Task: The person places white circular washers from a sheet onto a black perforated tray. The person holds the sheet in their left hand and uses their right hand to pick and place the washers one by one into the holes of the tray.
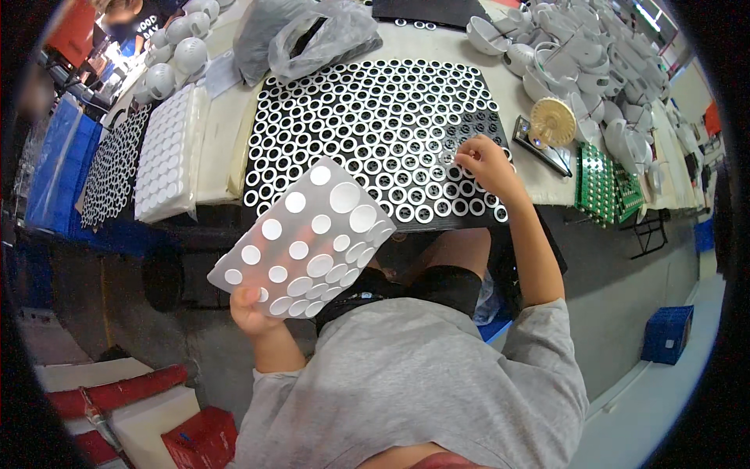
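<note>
My left hand (251, 311) grips the lower left corner of a translucent sheet of round white stickers (299, 234). The sheet tilts up in front of the table edge, its discs of differing sizes. Over the right part of a black mat (262, 213) is my right hand (482, 162), thumb and fingertips pinched together; what is between them, if anything, is too small to make out. White rings with dark centres (336, 117) cover most of the mat in close rows. Just beyond my right fingers lie several dark round pieces (483, 123) without the same white rims.
Left of the mat stands a stack of white sheets with round discs (168, 160). Grey plastic bags (320, 43) lie at the back. White plastic housings (566, 62) pile up at the right, near a cream round part (552, 121) and green circuit boards (601, 184). Another person (129, 19) is far left.
</note>
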Tool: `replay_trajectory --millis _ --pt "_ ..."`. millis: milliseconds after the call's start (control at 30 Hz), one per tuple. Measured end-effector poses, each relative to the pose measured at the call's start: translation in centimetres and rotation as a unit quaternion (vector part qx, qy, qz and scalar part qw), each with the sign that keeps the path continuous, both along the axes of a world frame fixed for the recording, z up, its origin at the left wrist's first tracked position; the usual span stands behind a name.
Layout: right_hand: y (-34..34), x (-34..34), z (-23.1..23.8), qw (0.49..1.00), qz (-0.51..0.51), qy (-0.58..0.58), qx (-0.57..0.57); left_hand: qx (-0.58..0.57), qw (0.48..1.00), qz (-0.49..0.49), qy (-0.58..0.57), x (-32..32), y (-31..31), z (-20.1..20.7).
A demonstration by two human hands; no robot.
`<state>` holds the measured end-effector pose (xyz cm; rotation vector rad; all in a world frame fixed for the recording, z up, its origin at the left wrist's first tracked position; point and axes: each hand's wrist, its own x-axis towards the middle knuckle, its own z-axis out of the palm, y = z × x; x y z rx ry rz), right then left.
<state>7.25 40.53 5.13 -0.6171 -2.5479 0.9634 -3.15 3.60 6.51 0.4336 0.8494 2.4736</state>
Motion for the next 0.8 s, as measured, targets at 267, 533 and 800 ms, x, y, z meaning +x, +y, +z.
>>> replay_trajectory --millis 267,533,800 --pt "0.4 -1.1 -2.0 0.992 -0.05 0.006 0.115 0.034 0.997 -0.063 -0.014 -0.1 0.5 0.0" --pt "-0.4 -1.6 -1.8 0.979 -0.092 -0.025 0.179 0.041 0.996 -0.079 0.001 -0.6 -0.3 -1.7" --pt "-1.7 -1.5 -1.0 0.974 -0.091 0.051 0.203 0.046 0.993 -0.104 -0.011 -0.3 0.5 -0.7"
